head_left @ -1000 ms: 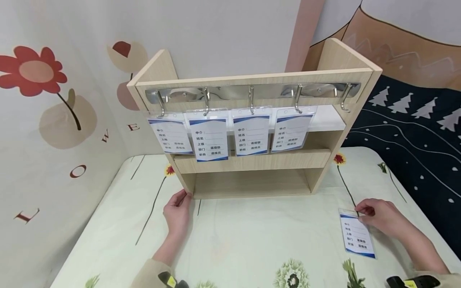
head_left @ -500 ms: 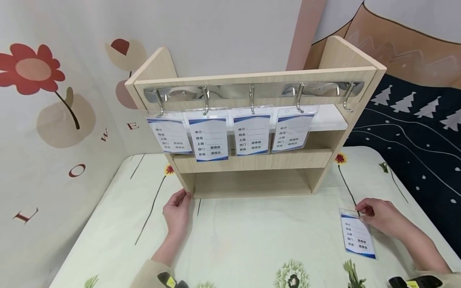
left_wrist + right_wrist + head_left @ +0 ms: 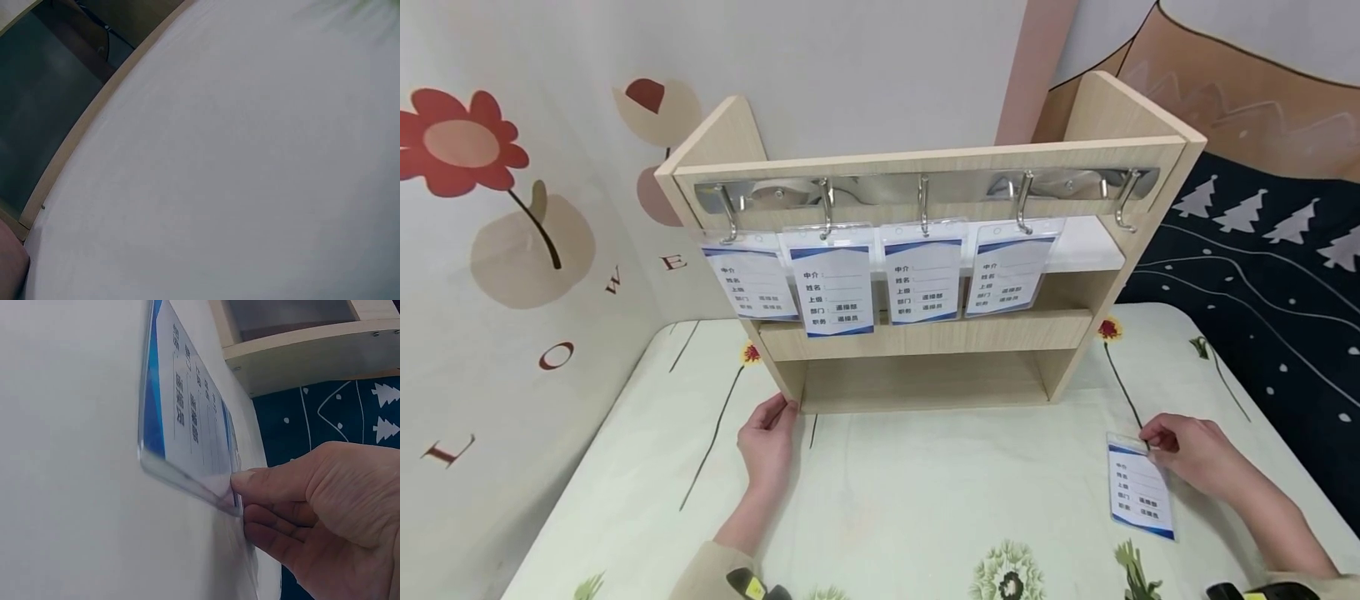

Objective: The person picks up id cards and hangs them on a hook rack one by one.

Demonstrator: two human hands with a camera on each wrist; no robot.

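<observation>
My right hand (image 3: 1198,454) pinches a name badge (image 3: 1138,492) in a clear plastic sleeve by its upper right corner, low over the bed sheet. In the right wrist view the thumb (image 3: 250,482) lies on the front of the badge (image 3: 187,400), with the other fingers behind it. My left hand (image 3: 769,442) holds the lower left corner of a light wooden shelf (image 3: 925,335) between thumb and fingers. Several matching badges (image 3: 922,279) hang on hooks (image 3: 923,204) along the shelf's metal strip, and the rightmost hook (image 3: 1126,200) carries none.
A pale floral sheet (image 3: 925,483) covers the surface under the shelf. Behind stands a light curtain (image 3: 880,75) with printed flowers and letters. Dark fabric with white trees (image 3: 1262,275) hangs at the right.
The lower end of the badge in my right hand has swung slightly left. The left hand keeps its hold on the shelf corner. The head view has shifted a little.
</observation>
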